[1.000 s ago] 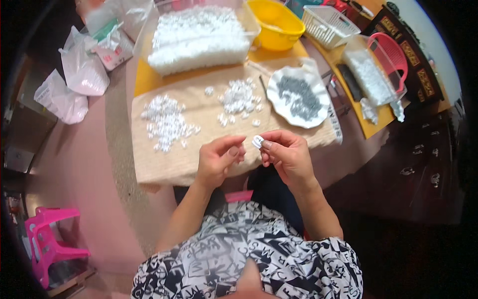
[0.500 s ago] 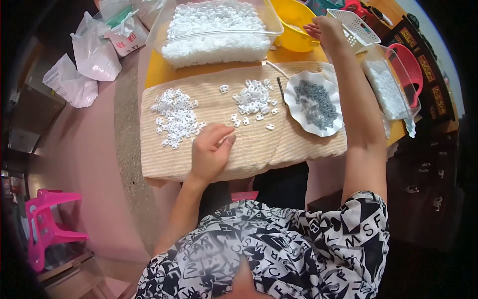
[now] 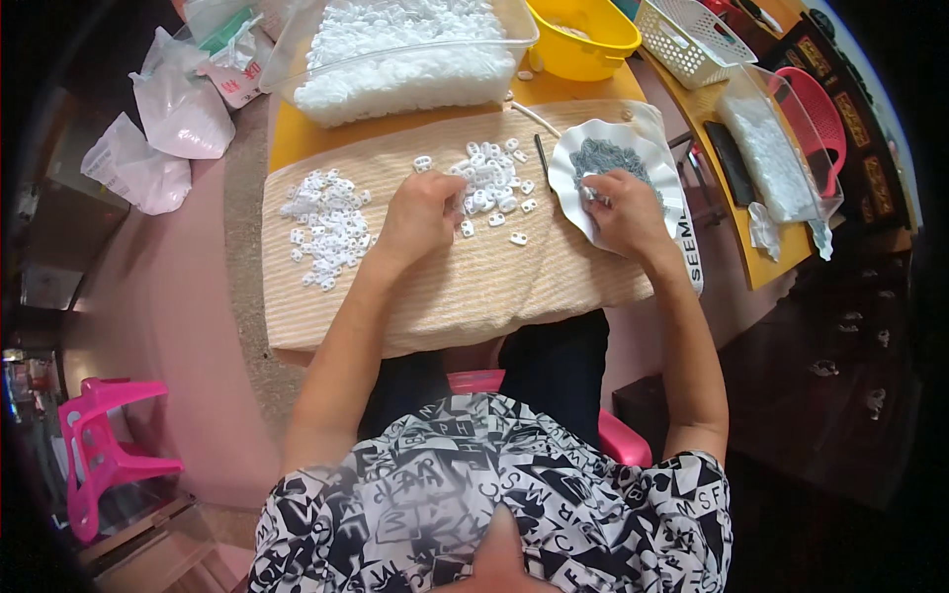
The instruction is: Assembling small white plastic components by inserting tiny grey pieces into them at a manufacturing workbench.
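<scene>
My right hand is over the white scalloped dish, its fingers pinching a small white plastic piece. Inside the dish lies a heap of tiny grey parts, too small to name. My left hand has its fingertips closed at the edge of the middle pile of white two-holed plastic pieces; whatever they grip is hidden. Left of that hand is a larger pile of similar white pieces. Between the middle pile and the dish lies a thin black stick.
A striped beige cloth covers the near tabletop. Behind it stand a clear tub full of white pieces, a yellow basin and a white basket. Another clear bin is at right. Bags and a pink stool are at left.
My right hand has come back from beside the yellow basin to the dish and pinches a white piece. My left hand has moved forward to the middle pile.
</scene>
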Demonstrator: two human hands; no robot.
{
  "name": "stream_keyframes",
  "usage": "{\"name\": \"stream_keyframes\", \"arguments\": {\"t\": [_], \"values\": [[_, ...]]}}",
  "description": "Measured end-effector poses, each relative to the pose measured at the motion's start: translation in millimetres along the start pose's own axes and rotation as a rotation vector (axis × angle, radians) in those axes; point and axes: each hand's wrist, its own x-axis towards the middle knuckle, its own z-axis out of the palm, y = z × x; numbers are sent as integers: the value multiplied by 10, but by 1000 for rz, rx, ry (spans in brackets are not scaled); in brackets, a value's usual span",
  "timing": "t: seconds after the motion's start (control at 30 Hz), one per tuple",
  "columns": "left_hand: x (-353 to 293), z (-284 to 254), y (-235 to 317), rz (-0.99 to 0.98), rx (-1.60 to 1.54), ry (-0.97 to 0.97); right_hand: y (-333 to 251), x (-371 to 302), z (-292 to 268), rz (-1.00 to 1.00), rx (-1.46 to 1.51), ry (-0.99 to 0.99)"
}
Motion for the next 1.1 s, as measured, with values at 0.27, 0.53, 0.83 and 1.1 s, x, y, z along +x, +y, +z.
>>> {"name": "stream_keyframes", "arguments": {"t": [0.27, 0.53, 0.83, 1.1], "values": [[-10, 10, 44, -98, -73, 2, 47, -9, 139, -53, -99, 142], [-128, -44, 77, 125, 104, 54, 83, -106, 122, -30, -128, 121], [-658, -405, 419, -530, -1396, 175, -344, -197, -176, 292, 676, 194], [-824, -409, 658, -613, -1532, 72, -1237, -605, 258, 393, 1570, -375]]}}
